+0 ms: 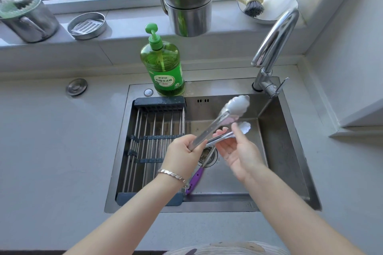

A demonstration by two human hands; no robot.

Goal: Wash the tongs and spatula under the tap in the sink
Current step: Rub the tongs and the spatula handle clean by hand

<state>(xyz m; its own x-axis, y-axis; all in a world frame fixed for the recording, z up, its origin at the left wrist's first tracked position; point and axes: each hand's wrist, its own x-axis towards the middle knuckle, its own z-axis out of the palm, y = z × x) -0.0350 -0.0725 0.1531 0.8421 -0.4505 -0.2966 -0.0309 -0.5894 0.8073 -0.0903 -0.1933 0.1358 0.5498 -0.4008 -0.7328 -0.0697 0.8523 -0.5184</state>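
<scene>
The tongs (217, 121) are shiny silver metal. They have two long thin arms, and each arm ends in a wavy, shell-shaped tip. The arms are spread apart, so one tip sits above the other. They are held up over the sink (279, 141), near the middle, with the tips pointing far and right, toward the tap (273, 41).

The left hand (182, 151) is curled around the near end of the tongs and grips it. The right hand (238, 151) is open, palm up, with its thumb and fingers touching the lower arm.

The spatula (195, 178) lies in the bottom of the sink. Its handle is purple and points near. Its thin metal stem runs toward the drain, and the rest is hidden by the hands.

A green soap bottle (163, 64) stands at the far edge of the sink. Its label reads 柠檬洗洁精 in white letters. The smaller writing is too tiny to read.
</scene>
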